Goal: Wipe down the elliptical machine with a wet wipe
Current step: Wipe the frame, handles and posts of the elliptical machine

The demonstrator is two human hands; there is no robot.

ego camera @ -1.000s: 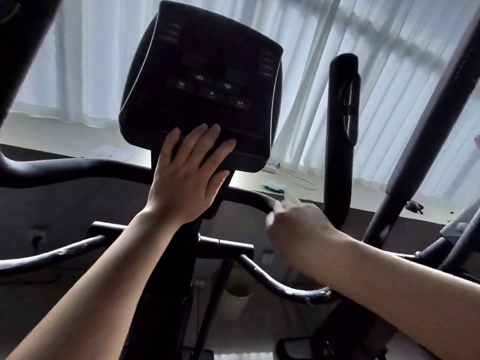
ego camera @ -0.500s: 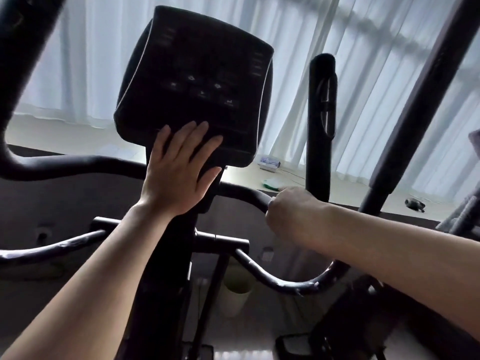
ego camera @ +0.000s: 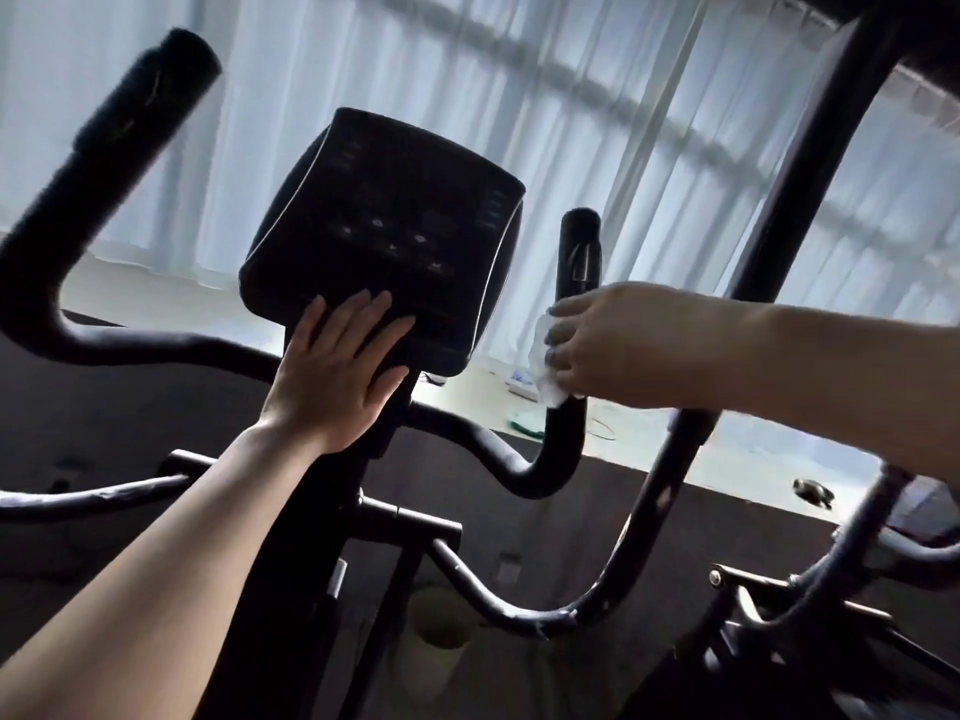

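Observation:
The black elliptical machine fills the view, its console (ego camera: 395, 226) tilted up at the centre. My left hand (ego camera: 337, 371) rests flat with straight fingers on the console's lower edge and the post below it. To the right stands the upright inner handle (ego camera: 576, 252) with a grip sensor. My right hand (ego camera: 608, 345) is wrapped round this handle at mid height, gripping a crumpled white wet wipe (ego camera: 543, 366) against it. The wipe pokes out to the left of my fingers.
A long swing handle (ego camera: 810, 163) rises at the right, another (ego camera: 119, 148) at the left. Lower curved bars (ego camera: 519, 610) cross below the console. White curtains hang behind, over a ledge (ego camera: 649, 439) with small items. A pale bin (ego camera: 441, 631) stands on the floor.
My right hand has moved up from the curved bar's bend onto the upright handle, and the wipe now shows. The camera has pulled back and tilted. My left hand has stayed on the console.

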